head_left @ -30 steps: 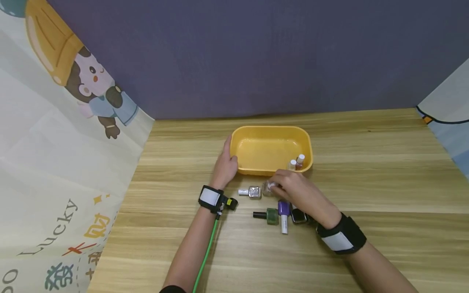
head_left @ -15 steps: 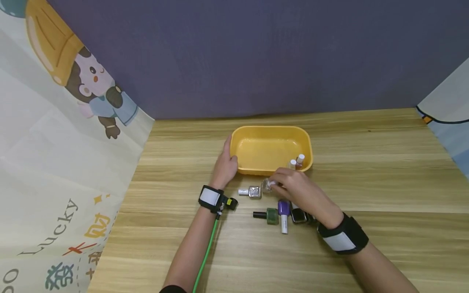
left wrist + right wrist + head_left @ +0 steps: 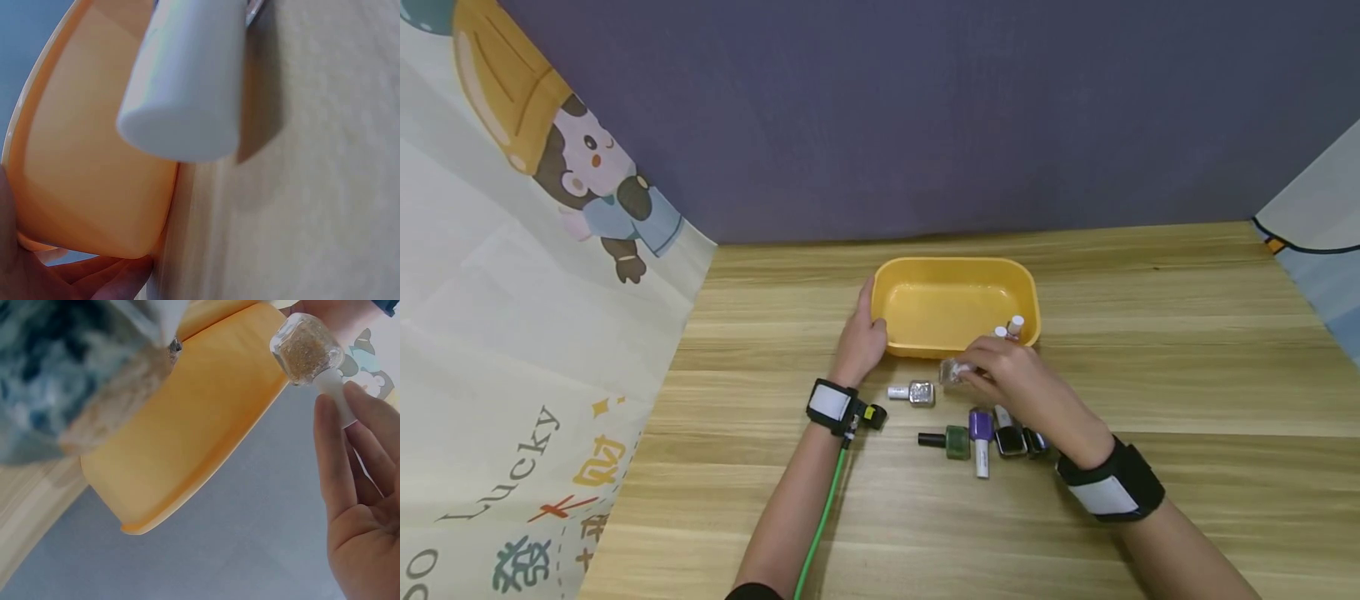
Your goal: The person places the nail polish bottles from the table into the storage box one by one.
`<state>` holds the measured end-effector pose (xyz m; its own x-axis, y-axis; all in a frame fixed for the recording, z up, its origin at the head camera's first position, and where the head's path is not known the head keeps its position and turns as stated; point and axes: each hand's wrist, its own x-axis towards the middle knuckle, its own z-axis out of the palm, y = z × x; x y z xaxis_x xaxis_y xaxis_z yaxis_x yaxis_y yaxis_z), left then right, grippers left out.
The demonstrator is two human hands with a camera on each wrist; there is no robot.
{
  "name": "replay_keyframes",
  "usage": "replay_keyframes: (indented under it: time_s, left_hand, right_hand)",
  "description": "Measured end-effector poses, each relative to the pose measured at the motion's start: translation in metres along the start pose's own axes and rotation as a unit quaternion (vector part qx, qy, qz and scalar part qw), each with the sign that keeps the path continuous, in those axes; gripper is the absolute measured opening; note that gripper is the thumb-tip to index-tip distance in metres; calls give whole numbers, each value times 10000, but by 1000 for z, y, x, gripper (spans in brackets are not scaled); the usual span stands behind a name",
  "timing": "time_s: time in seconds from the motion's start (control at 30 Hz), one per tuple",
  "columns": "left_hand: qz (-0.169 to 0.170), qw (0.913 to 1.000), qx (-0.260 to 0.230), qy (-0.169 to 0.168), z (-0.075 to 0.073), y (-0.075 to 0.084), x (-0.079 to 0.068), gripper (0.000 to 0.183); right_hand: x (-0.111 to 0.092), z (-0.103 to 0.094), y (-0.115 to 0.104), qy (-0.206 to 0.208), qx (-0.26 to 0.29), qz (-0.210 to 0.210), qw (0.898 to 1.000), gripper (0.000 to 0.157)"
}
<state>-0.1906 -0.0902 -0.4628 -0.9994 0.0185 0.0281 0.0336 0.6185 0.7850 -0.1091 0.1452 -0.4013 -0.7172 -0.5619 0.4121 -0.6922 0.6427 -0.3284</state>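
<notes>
My right hand point(image 3: 1011, 367) pinches a clear nail polish bottle point(image 3: 951, 372) by its white cap, close in front of the yellow basin point(image 3: 917, 351). In the right wrist view the glitter in this bottle point(image 3: 309, 353) shows, with thumb and fingertips on the cap. My left hand point(image 3: 859, 342) holds the basin's left end; its fingers reach round the outer wall in the left wrist view. Two white-capped bottles point(image 3: 1016, 325) stand in the basin's front right corner, partly hidden behind the right hand. A silver glitter bottle point(image 3: 922, 393) lies between the hands.
Nearer the person lie a green bottle point(image 3: 957, 442) with a black cap, a purple bottle point(image 3: 981, 424), a black bottle point(image 3: 1011, 442) and another dark bottle point(image 3: 1037, 442). A dark purple panel point(image 3: 955, 117) rises behind the wooden table point(image 3: 1187, 358). A green cable point(image 3: 822, 521) runs along the left forearm.
My right hand has lifted the clear bottle slightly and moved right and toward the basin, uncovering more of the dark bottles. The left hand and basin have stayed in place.
</notes>
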Motion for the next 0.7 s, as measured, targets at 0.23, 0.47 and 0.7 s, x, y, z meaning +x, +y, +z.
replay_keyframes:
  time_s: [0.23, 0.47, 0.7]
  left_hand:
    - [18, 10000, -85, 3, 1, -1, 1, 69]
    - [6, 10000, -38, -2, 0, -2, 0, 69]
    - [81, 9999, -35, 50, -1, -1, 1, 70]
  right_hand:
    - [0, -3, -2, -40, -43, 80, 10000, 17]
    - [0, -8, -3, -13, -120, 141, 9998, 18]
    - [0, -11, 0, 98, -140, 122, 9998, 17]
